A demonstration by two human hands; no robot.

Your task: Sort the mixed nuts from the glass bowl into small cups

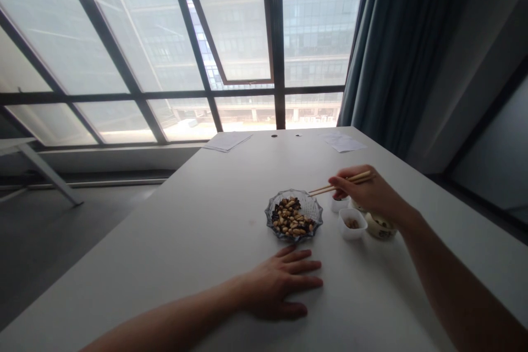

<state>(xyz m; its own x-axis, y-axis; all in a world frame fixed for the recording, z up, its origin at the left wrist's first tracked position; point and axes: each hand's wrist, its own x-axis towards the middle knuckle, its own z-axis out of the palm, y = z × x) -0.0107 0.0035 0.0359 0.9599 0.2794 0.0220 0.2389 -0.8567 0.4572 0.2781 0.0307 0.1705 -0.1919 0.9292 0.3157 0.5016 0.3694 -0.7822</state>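
My left hand (282,283) lies flat on the white table (198,242), fingers spread, just in front of a glass dish (293,214) full of mixed nuts and beans. My right hand (367,190) is closed round a pair of wooden chopsticks (330,187), whose tips point left over the dish's right rim. Under and beside that hand stand small cups: a white cup (352,224) with a few pieces in it, another white cup (339,203) partly hidden, and a patterned cup (380,226).
Sheets of paper lie at the table's far edge, a stack on the left (226,141) and one sheet on the right (343,142). Large windows fill the back, a dark curtain (396,49) hangs at the right. Another table's leg (45,173) stands at far left.
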